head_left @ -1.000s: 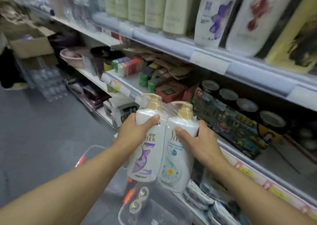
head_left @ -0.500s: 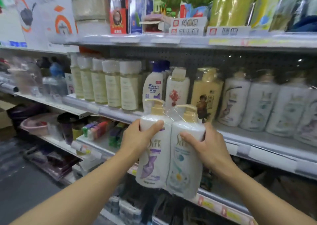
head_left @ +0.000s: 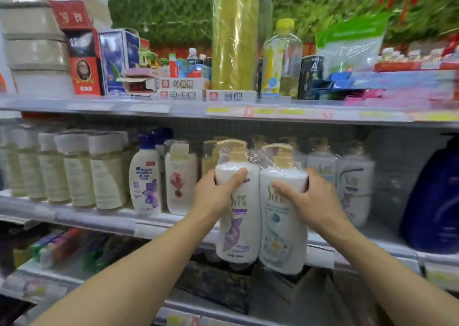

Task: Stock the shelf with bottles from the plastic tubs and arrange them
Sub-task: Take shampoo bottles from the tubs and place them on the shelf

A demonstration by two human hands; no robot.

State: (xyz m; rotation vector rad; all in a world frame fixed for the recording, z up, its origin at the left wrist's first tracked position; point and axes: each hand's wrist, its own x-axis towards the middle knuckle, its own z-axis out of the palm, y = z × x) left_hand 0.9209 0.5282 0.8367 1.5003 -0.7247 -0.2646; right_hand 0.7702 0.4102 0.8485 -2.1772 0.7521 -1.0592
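White pump bottles, a shrink-wrapped twin pack (head_left: 260, 216), are hanging upright in front of the middle shelf (head_left: 99, 222); the left hand (head_left: 214, 196) is gripping the left bottle's shoulder; the right hand (head_left: 314, 202) is clasping the right one; matching bottles (head_left: 355, 184) are standing just behind.

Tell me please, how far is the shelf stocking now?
Done: similar white pump bottles already stand on the middle shelf. In hand: the left hand and right hand grip a wrapped twin pack before that shelf. Left: setting it down and arranging the row.
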